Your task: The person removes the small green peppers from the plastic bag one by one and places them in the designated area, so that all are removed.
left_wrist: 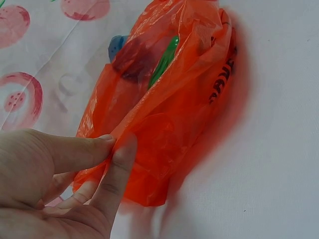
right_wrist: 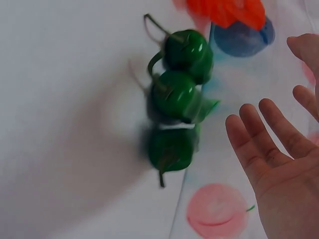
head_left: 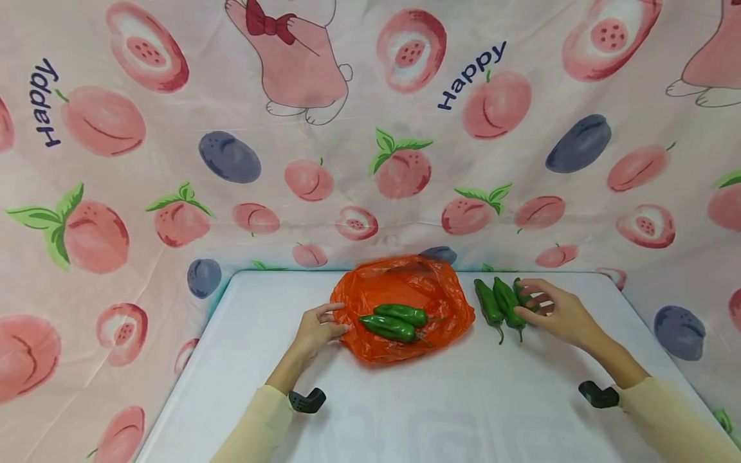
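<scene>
An orange-red plastic bag [head_left: 379, 285] lies spread open on the table, with two green peppers [head_left: 386, 328] side by side on it. Thumb and index finger of my left hand [head_left: 317, 331] pinch the bag's left edge, as the left wrist view shows; dark lettering is printed on the bag's side [left_wrist: 149, 149]. To the right of the bag lie three more green peppers [head_left: 489, 303] in a row, stems toward me. My right hand [head_left: 556, 314] hovers by the rightmost one, partly hiding it. In the right wrist view its fingers [right_wrist: 279, 132] are spread, apart from the peppers [right_wrist: 172, 149].
A white table [head_left: 446, 399] carries everything. Behind it and at both sides hangs a pink cloth [head_left: 341, 141] printed with fruit, close to the bag's far edge. Each wrist wears a small black device [head_left: 308, 400].
</scene>
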The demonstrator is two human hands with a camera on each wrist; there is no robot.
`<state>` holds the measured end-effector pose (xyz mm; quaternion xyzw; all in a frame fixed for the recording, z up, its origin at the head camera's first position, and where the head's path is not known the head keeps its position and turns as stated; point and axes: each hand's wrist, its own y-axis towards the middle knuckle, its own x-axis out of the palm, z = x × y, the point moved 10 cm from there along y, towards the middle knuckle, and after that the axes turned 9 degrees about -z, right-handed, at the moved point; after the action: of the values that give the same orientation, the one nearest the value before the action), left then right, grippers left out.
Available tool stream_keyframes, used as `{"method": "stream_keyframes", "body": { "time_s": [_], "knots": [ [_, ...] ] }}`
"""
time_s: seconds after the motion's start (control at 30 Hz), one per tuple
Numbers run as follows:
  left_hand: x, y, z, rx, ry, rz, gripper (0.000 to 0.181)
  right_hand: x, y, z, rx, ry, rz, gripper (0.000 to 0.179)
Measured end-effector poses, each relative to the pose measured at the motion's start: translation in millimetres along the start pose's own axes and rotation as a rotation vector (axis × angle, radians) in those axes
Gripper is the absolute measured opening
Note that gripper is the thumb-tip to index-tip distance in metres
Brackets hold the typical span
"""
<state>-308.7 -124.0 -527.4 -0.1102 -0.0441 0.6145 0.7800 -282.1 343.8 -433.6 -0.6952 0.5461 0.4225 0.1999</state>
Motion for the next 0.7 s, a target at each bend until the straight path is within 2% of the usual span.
{"method": "stream_keyframes", "body": {
  "time_s": [0.6, 0.7],
  "knots": [
    [-0.7, -1.7, 0.3, -0.013, -0.004, 0.003, 0.049, 30, 38.5, -66, -0.259, 0.042, -0.039, 0.055],
    [-1.1, -0.1, -1.5, -0.008, -0.007, 0.002, 0.048, 38, 44.6, -74, -0.266, 0.037, -0.062, 0.053]
  ]
}}
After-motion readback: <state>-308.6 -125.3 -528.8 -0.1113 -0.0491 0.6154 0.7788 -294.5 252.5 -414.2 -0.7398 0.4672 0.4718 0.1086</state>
